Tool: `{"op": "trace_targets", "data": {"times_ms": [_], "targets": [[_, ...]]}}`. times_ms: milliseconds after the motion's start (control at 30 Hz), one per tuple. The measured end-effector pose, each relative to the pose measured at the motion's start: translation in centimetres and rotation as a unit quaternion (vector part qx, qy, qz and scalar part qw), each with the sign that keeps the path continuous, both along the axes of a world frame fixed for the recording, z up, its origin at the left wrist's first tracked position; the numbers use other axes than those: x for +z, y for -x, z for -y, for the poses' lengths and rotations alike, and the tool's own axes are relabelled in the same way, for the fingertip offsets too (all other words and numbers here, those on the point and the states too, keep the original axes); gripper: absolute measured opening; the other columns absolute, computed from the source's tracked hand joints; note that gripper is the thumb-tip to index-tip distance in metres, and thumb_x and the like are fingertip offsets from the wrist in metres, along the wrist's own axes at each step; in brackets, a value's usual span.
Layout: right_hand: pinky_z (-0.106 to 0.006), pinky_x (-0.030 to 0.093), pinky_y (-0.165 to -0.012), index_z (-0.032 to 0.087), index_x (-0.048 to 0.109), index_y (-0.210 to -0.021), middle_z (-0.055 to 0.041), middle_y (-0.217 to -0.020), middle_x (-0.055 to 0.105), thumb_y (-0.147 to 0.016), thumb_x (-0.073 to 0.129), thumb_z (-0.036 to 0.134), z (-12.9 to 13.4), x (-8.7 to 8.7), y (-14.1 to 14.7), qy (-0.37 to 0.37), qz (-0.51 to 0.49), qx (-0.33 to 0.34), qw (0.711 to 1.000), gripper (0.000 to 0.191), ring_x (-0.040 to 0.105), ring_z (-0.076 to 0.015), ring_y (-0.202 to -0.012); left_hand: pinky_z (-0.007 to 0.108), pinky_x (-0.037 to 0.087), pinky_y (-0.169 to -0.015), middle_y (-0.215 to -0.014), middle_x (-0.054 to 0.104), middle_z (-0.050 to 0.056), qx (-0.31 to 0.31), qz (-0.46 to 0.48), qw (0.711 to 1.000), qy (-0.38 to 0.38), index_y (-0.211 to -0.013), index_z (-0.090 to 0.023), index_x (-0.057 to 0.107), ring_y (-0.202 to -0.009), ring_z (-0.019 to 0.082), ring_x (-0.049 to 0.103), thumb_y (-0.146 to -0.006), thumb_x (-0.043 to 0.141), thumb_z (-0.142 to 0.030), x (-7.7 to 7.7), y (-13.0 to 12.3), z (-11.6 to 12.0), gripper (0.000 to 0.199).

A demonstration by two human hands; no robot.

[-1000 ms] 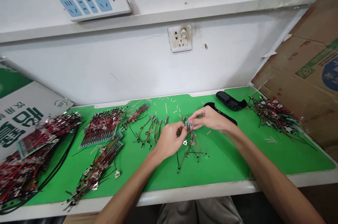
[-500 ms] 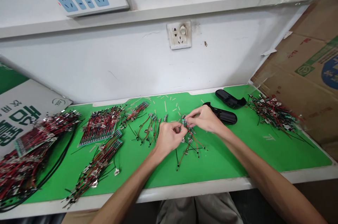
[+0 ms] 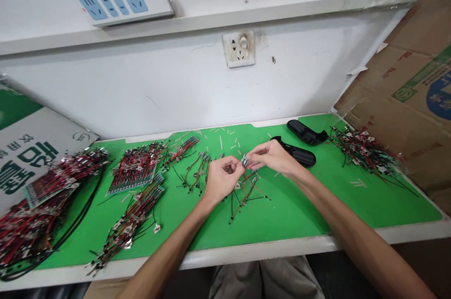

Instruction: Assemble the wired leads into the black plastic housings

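Between my two hands is a small green circuit board [image 3: 244, 160] with thin wires hanging from it. My left hand [image 3: 225, 177] pinches it from the left with thumb and forefinger. From the right, the fingertips of my right hand [image 3: 269, 158] close on the same board. Below my hands, loose wired boards [image 3: 252, 181] lie with red, brown and black leads spread on the green mat [image 3: 282, 214]. Just left of my left hand is another small group of wired boards [image 3: 197, 167].
Bundles of wired boards [image 3: 128, 219] and panels of them [image 3: 134, 167] lie to the left, beside a printed carton [image 3: 31, 148]. Black plastic shells [image 3: 306, 132] rest behind my right hand. A wired-board pile [image 3: 366, 151] sits at right near a cardboard box [image 3: 401, 87].
The small board has turned and tilted between my fingertips. My left hand has shifted slightly up and left, and the wires beneath my hands have moved a little left.
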State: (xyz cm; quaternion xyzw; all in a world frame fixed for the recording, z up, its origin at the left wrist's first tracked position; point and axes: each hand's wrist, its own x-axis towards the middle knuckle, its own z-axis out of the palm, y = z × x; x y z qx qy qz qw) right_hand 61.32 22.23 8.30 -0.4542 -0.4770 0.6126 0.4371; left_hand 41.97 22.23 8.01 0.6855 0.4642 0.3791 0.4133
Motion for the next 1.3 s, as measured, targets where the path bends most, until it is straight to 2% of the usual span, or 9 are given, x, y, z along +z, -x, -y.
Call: {"op": "trace_targets", "data": {"times_ms": [300, 533, 633, 700, 767, 833, 933, 1000, 1300], "targets": [[-0.032, 0.065, -0.069, 0.015, 0.078, -0.074, -0.0061, -0.070, 0.076, -0.073, 0.083, 0.017, 0.0, -0.4, 0.8, -0.001, 0.037, -0.034, 0.999, 0.005, 0.075, -0.0224, -0.069, 0.021, 0.026, -0.048, -0.046, 0.044, -0.005, 0.031, -0.053, 0.993, -0.100, -0.052, -0.017, 0.059, -0.045, 0.006, 0.035, -0.073, 0.062, -0.028, 0.3, -0.2, 0.8, 0.024], [-0.030, 0.063, -0.076, 0.013, 0.077, -0.092, -0.0086, -0.084, 0.078, -0.080, 0.083, 0.035, 0.4, 1.8, -2.8, -0.029, 0.053, 0.143, 0.988, 0.026, 0.075, -0.0188, -0.078, 0.022, 0.021, -0.044, -0.043, 0.047, -0.005, 0.002, 0.150, 0.983, 0.104, -0.058, -0.018, 0.061, -0.041, 0.007, 0.034, -0.072, 0.064, -0.034, 2.1, 1.4, -1.0, 0.022], [-0.029, 0.061, -0.077, 0.012, 0.076, -0.093, -0.0086, -0.085, 0.077, -0.083, 0.079, 0.035, 0.5, 2.0, -3.8, -0.036, 0.092, 0.173, 0.980, 0.025, 0.073, -0.0168, -0.077, 0.022, 0.016, -0.043, -0.043, 0.050, -0.003, -0.080, 0.094, 0.974, 0.190, -0.060, -0.017, 0.063, -0.039, 0.006, 0.030, -0.071, 0.062, -0.033, 2.4, 1.5, -1.0, 0.020], [-0.029, 0.060, -0.075, 0.012, 0.076, -0.092, -0.0084, -0.084, 0.077, -0.081, 0.078, 0.032, 0.5, 1.7, -4.1, -0.025, 0.123, 0.195, 0.973, 0.022, 0.072, -0.0162, -0.075, 0.022, 0.021, -0.045, -0.045, 0.054, -0.002, -0.155, 0.022, 0.967, 0.199, -0.064, -0.016, 0.067, -0.040, 0.007, 0.035, -0.071, 0.060, -0.031, 2.4, 1.3, -0.6, 0.018], [-0.028, 0.059, -0.073, 0.012, 0.075, -0.090, -0.0075, -0.083, 0.076, -0.078, 0.077, 0.029, 0.4, 1.4, -4.4, -0.009, 0.145, 0.208, 0.967, 0.020, 0.071, -0.0161, -0.074, 0.023, 0.027, -0.049, -0.049, 0.058, -0.001, -0.216, -0.050, 0.960, 0.168, -0.067, -0.016, 0.069, -0.044, 0.009, 0.043, -0.074, 0.056, -0.029, 2.2, 1.0, 0.0, 0.019], [-0.028, 0.059, -0.072, 0.013, 0.075, -0.089, -0.0063, -0.082, 0.076, -0.076, 0.075, 0.025, 0.2, 1.1, -4.5, -0.005, 0.152, 0.200, 0.968, 0.018, 0.070, -0.0159, -0.073, 0.024, 0.031, -0.053, -0.051, 0.058, -0.001, -0.223, -0.135, 0.962, 0.083, -0.067, -0.017, 0.068, -0.047, 0.010, 0.045, -0.080, 0.055, -0.030, 1.9, 0.7, 0.6, 0.022], [-0.027, 0.058, -0.071, 0.013, 0.074, -0.088, -0.0052, -0.078, 0.075, -0.074, 0.071, 0.020, 0.1, 1.0, -4.5, -0.022, 0.154, 0.170, 0.973, 0.016, 0.070, -0.0156, -0.072, 0.026, 0.030, -0.058, -0.054, 0.055, -0.002, -0.139, -0.241, 0.955, -0.099, -0.065, -0.018, 0.063, -0.050, 0.010, 0.045, -0.085, 0.056, -0.031, 1.3, 0.4, 1.2, 0.025], [-0.027, 0.057, -0.071, 0.013, 0.074, -0.087, -0.0046, -0.076, 0.075, -0.073, 0.070, 0.018, 0.2, 1.0, -4.1, -0.047, 0.155, 0.143, 0.976, 0.016, 0.069, -0.0153, -0.070, 0.026, 0.030, -0.060, -0.056, 0.055, -0.002, -0.101, -0.256, 0.949, -0.156, -0.065, -0.018, 0.059, -0.052, 0.010, 0.045, -0.089, 0.055, -0.032, 1.1, 0.3, 1.3, 0.028], [-0.029, 0.059, -0.073, 0.015, 0.076, -0.088, -0.0051, -0.080, 0.077, -0.071, 0.072, 0.017, 0.4, 0.2, -0.5, -0.095, 0.112, 0.042, 0.988, 0.017, 0.072, -0.0183, -0.075, 0.024, 0.026, -0.056, -0.056, 0.047, -0.005, -0.105, -0.188, 0.971, -0.102, -0.075, -0.018, 0.061, -0.052, 0.010, 0.039, -0.097, 0.046, -0.036, 1.0, 0.3, 0.9, 0.032]]}}
